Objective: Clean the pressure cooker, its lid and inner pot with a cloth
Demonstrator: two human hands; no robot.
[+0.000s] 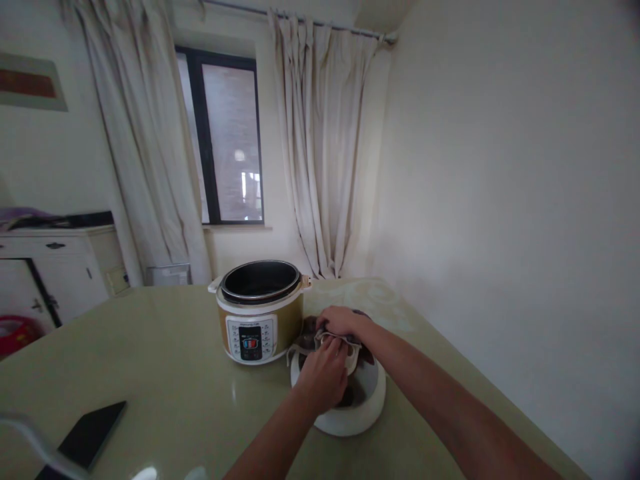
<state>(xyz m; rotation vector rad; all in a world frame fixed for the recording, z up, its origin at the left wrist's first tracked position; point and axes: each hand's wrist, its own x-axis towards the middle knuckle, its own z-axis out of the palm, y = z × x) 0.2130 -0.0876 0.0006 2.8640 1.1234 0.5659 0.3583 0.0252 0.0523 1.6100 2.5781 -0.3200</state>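
A round white cooker lid (350, 421) appears to lie with its hollow, grey inner side up on the table. My right hand (341, 321) reaches over its far side, fingers curled down on a grey-brown cloth (300, 348). Closer to me, my left hand (324, 372) has its fingers bent and pressed together at the cloth's near edge, above the lid's inside. A pale part with holes shows beside the left fingers; they partly hide it. Just left of the lid stands an electric pressure cooker (260, 320), uncovered, with a dark inner pot (261, 280) in it.
The pale green table (175, 373) runs along the white wall at right. A dark flat object (87, 433) lies at the front left, with a blurred white curved thing (37, 443) over it. Behind are curtains (330, 133), a window (233, 133) and a white cabinet (65, 267).
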